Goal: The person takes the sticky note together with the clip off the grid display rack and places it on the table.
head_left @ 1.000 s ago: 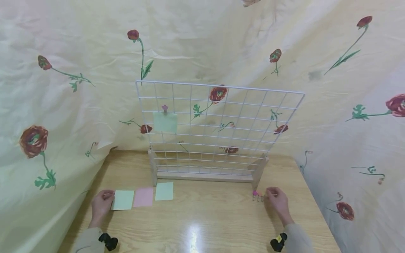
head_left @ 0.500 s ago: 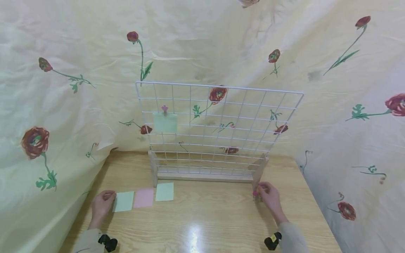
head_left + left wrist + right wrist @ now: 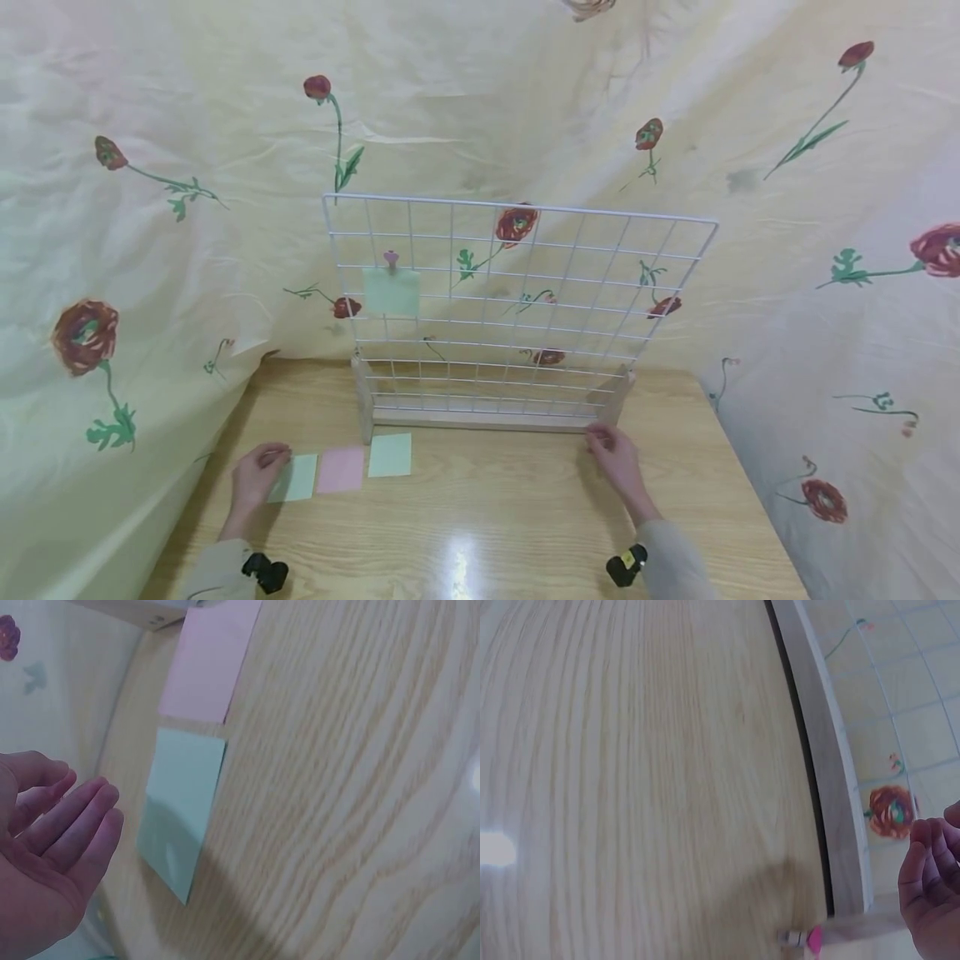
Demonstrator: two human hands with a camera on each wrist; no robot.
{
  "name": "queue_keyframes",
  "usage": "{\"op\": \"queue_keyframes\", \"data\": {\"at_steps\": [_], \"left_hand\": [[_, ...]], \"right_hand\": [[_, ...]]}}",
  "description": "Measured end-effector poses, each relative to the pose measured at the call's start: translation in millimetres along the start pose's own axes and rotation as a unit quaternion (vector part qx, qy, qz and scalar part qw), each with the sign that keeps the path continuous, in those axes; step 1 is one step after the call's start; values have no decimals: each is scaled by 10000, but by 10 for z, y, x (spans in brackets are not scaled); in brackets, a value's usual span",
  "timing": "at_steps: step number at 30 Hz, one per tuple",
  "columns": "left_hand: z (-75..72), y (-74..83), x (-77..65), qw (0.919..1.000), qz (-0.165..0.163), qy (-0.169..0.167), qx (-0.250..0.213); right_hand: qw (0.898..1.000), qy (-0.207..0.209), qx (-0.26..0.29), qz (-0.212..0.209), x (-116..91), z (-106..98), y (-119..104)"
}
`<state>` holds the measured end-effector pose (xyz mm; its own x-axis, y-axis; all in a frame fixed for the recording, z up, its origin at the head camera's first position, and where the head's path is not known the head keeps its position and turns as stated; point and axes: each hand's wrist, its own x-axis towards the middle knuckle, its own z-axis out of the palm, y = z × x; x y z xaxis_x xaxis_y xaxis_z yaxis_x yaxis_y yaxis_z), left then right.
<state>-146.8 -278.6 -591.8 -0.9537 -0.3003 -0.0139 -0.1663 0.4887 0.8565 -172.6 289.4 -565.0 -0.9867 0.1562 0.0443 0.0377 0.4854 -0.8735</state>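
My left hand [image 3: 257, 477] hovers at the left edge of a pale green paper square [image 3: 300, 477], fingers loosely bent. In the left wrist view, nothing shows between the fingers of that hand [image 3: 56, 847], and it stands apart from the green square [image 3: 184, 799]. Beyond lie a pink paper square [image 3: 341, 469] and another green one [image 3: 390, 455]. My right hand [image 3: 617, 465] hangs by the rack's right foot, fingers bent and holding nothing that I can see. Below it, the right wrist view shows a small clip with a pink top [image 3: 814, 940] on the table.
A white wire grid rack [image 3: 517, 202] stands on a wooden base [image 3: 480, 418] at the table's back. A pink heart-topped clip [image 3: 391, 258] holds a green paper square [image 3: 392, 293] on its upper left. Floral cloth [image 3: 225, 92] hangs behind and at both sides.
My right hand has moved left, over the small clips, which it now hides in the head view. The left hand has shifted slightly right and up, over the green square's corner.
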Motion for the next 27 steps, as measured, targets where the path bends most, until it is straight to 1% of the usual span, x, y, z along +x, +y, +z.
{"op": "queue_keyframes", "data": {"at_steps": [4,8,11,14,16,18,21,24,27], "left_hand": [[55,63,18,10000,65,-29,-35],[111,171,19,9998,90,-161,-47],[153,228,20,9995,82,-268,-174],[201,249,29,9988,161,-282,-374],[232,252,39,9982,262,-271,-471],[258,272,44,9974,369,-252,-562],[293,322,50,9963,438,-248,-701],[327,388,56,9942,413,-268,-959],[363,455,60,9921,364,-280,-1167]], "right_hand": [[9997,-62,100,-226,11,97,-73],[9982,-154,251,-525,35,188,-155],[9959,-188,373,-798,43,241,-270],[9936,-193,456,-1018,73,308,-344],[9937,-191,374,-1042,89,348,-398],[9944,-164,212,-1025,130,404,-388],[9942,-112,-80,-1062,163,464,-440],[9924,-71,-148,-1222,194,524,-502],[9920,-131,-61,-1258,212,574,-592]]}}
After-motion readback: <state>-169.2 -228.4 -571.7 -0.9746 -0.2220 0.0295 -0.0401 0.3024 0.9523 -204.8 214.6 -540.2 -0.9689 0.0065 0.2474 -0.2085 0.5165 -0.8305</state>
